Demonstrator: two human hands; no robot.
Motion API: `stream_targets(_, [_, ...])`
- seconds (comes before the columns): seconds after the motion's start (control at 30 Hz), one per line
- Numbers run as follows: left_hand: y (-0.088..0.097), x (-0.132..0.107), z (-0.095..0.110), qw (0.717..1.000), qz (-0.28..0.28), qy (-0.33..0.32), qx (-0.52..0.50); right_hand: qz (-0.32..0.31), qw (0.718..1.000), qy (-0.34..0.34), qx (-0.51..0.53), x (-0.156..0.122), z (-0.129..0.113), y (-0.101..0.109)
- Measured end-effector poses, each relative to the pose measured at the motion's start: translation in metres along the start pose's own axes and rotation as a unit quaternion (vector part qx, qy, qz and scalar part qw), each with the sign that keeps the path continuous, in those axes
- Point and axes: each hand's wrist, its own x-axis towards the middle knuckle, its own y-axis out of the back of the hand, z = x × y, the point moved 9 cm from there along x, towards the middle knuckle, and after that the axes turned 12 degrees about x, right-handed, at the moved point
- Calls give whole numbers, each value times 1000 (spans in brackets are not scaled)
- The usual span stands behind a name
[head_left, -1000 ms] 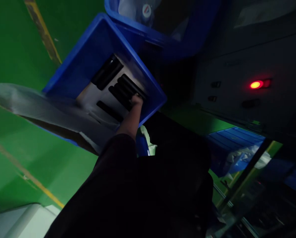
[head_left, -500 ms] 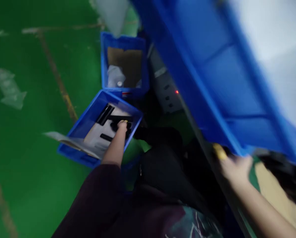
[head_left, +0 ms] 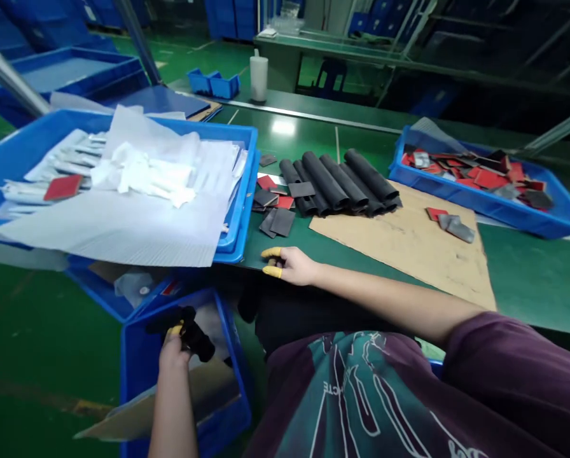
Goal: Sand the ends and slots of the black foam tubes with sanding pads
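Note:
My left hand (head_left: 172, 345) is low at the left, closed round a bundle of black foam tubes (head_left: 188, 329) held above a blue floor bin (head_left: 225, 407). Yellow finger cots cover its fingertips. My right hand (head_left: 289, 264) rests on the front edge of the green table (head_left: 528, 273), fingers curled, with nothing visibly in it. Several more black tubes (head_left: 340, 179) lie side by side on the table beyond that hand, beside a brown cardboard sheet (head_left: 409, 242).
A blue tray (head_left: 240, 191) of white paper and plastic sleeves sits at the left. Small red and grey pads (head_left: 275, 207) lie between it and the tubes. Another blue tray (head_left: 504, 210) of pads stands at the right. A white bottle (head_left: 259, 77) stands at the back.
The view has swung up from the floor bin to the table. My left hand has lifted black tubes out of the bin. My right hand has come to rest on the table edge.

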Motion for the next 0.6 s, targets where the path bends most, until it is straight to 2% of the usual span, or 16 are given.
stream_targets(0.17, [-17,-54,30,1000,-17,17,6,82,997,8,10,-42,7,65])
stream_targets(0.3, [-30,-98,44,998,-49,6,39,142,989,3,28,-73,16,97])
stream_targets(0.47, [-30,-141,33,997,-52,-7,64,181,983,-24,24,-105,25,117])
stream_targets(0.6, [-19,-183,19,997,-38,-28,53,216,975,-54,-11,-113,25,146])
